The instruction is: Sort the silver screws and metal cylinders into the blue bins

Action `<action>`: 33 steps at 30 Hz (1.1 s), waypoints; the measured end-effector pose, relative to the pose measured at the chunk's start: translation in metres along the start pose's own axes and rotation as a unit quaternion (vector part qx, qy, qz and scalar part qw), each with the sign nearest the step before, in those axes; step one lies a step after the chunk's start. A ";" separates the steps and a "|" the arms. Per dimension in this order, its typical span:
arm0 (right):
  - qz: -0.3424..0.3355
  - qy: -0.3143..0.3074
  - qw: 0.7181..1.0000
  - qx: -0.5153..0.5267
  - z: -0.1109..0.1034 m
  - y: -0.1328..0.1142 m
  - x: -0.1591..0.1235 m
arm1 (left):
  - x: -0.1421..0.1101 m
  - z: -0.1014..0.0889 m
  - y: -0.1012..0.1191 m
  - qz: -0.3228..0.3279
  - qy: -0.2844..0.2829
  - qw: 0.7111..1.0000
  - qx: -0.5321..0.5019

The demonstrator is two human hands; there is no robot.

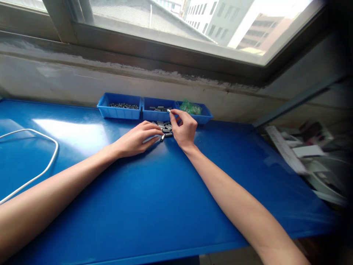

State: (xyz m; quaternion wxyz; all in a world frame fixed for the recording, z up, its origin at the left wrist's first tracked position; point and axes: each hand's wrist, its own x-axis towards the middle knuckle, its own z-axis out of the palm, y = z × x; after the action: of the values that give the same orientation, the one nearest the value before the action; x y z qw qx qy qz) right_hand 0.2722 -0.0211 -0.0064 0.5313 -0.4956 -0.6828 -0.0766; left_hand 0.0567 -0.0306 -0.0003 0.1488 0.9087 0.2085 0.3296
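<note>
With our right hand point(185, 129) pinched nearly closed, we hold a metal piece point(168, 110) by the middle blue bin point(156, 115), long axis ten-to-four o'clock; our left hand point(138, 138), eight o'clock from it, curves half-open, its grip unclear.

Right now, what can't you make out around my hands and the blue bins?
All in the head view:
Held piece: its far end, hidden by the right hand's fingers.
Piled pieces: exact count; they overlap, and the left hand may cover some.
Green plastic: whatever it wraps, veiled by the film.
White cable: its ends, cut off by the left edge.
Clutter at the right: blurred.
</note>
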 end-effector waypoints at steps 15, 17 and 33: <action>-0.019 -0.065 0.998 -0.007 0.005 0.005 0.002 | -0.002 0.003 -0.004 0.006 -0.027 0.999 0.033; -0.021 -0.072 0.997 0.005 0.005 0.003 0.002 | -0.003 0.003 -0.005 -0.012 -0.021 0.999 0.034; -0.109 -0.131 0.984 0.058 -0.002 -0.010 -0.004 | 0.001 -0.005 -0.012 -0.245 0.130 0.929 -0.245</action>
State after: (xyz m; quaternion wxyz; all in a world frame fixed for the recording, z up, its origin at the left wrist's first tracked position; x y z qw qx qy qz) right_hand 0.2658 -0.0298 -0.0047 0.4533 -0.3925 -0.7998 -0.0287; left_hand 0.0506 -0.0187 -0.0005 0.4148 0.7138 0.3546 0.4389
